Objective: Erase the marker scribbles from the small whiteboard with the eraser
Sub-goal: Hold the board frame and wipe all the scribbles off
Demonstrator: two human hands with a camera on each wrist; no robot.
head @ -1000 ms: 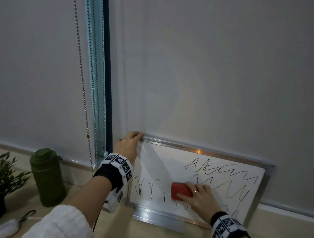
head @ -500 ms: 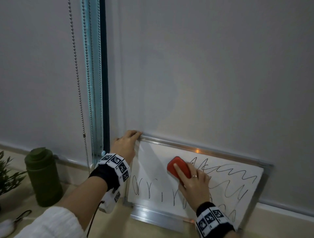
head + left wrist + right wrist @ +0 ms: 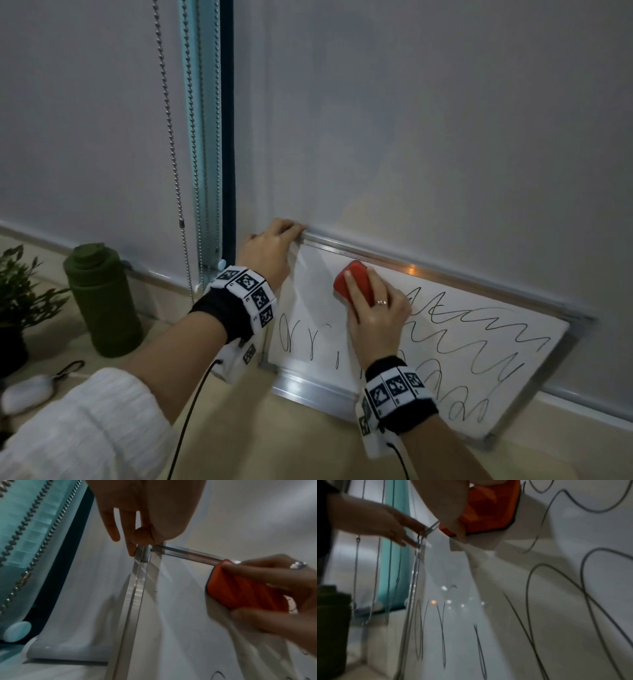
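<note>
Right hand (image 3: 375, 317) grips red eraser (image 3: 354, 282), pressed on whiteboard (image 3: 318, 329) upper left; scribbles (image 3: 479, 329) remain right and below. Left hand (image 3: 269, 253) pinches the frame's top-left corner. Head view alone shows green bottle (image 3: 102, 301) on worktop (image 3: 274, 442).

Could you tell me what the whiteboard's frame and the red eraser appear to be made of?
The whiteboard frame looks like brushed aluminium: silvery, ribbed lengthwise, catching light. The eraser seems to have a smooth, matte red plastic shell; a dark strip along its board-side edge, seen from the right wrist, may be felt, though that is uncertain.
</note>
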